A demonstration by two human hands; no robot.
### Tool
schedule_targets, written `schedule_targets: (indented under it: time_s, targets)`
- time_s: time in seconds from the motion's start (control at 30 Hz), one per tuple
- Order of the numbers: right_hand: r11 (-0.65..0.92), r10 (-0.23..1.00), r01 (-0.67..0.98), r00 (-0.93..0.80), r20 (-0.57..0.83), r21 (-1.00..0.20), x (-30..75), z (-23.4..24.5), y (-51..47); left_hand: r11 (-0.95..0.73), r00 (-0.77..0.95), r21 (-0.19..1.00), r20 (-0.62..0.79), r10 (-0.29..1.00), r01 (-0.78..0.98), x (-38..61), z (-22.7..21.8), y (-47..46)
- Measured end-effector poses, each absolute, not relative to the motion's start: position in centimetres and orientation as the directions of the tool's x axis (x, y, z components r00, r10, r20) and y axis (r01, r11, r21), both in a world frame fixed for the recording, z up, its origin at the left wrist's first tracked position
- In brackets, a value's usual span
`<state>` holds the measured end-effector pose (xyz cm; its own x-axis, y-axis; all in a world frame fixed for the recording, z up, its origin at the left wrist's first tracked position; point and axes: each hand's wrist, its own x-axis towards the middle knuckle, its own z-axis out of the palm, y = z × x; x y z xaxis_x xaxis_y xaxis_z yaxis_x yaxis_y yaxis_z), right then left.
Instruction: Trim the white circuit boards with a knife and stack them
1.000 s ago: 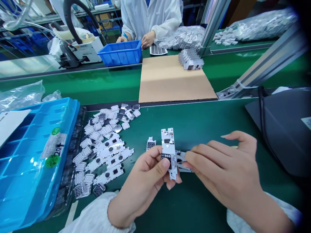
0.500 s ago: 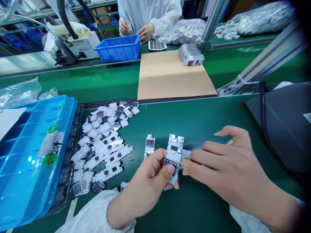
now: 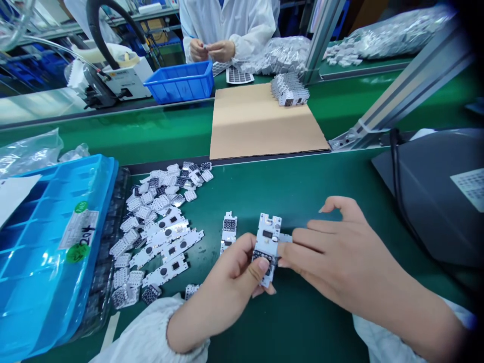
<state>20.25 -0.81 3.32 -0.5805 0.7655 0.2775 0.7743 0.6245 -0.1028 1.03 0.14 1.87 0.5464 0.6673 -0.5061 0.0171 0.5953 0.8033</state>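
My left hand (image 3: 234, 287) is closed on a white circuit board (image 3: 267, 234), thumb over the black display module (image 3: 261, 261) at its lower end. The board is tilted up, its dark chip facing me. Fingertips of my right hand (image 3: 321, 247) are pressed together at the board's right edge, with an outer finger raised; what lies between them is partly hidden. Another white piece (image 3: 285, 237) shows behind the board. Left of it, a similar board with a display (image 3: 229, 227) lies on the green table, partly covered by my left hand.
Loose display modules (image 3: 161, 189) and several bare boards (image 3: 166, 269) are heaped at left, beside a blue tray (image 3: 108, 171). Beyond are cardboard (image 3: 260, 126) with stacked boards (image 3: 290, 91), a blue bin (image 3: 179, 83) and a co-worker's hands (image 3: 212, 50). A dark grey object (image 3: 423, 191) stands right.
My right fingertips have moved left onto the board's right edge. My left hand keeps its hold. The co-worker's hands have come together. The whole view has shifted slightly.
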Motion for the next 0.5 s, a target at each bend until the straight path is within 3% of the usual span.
schedule_targets:
  time_s: [0.13,0.23,0.27,0.33,0.5]
  targets:
    - [0.450,0.823,0.873,-0.326,0.465,-0.185,21.9,3.4,-0.1,0.514,0.412,0.858,-0.470,0.781,0.004,0.5,2.3,1.3]
    - [0.298,0.876,0.891,-0.112,0.470,-0.343,22.9,2.5,0.7,0.257,0.307,0.922,-0.343,0.888,0.288,0.3,2.4,2.8]
    - [0.255,0.892,0.888,-0.064,0.447,-0.383,23.0,2.0,0.9,0.135,0.282,0.889,-0.278,0.918,0.437,0.4,2.3,3.5]
    - [0.165,0.932,0.884,0.006,0.362,-0.437,23.1,1.2,1.4,-0.102,0.299,0.705,-0.162,0.940,0.702,0.9,1.9,5.2]
    - [0.033,0.983,0.867,0.061,0.171,-0.497,22.6,-0.5,2.2,-0.307,0.374,0.493,-0.042,0.926,0.814,2.2,0.8,9.3]
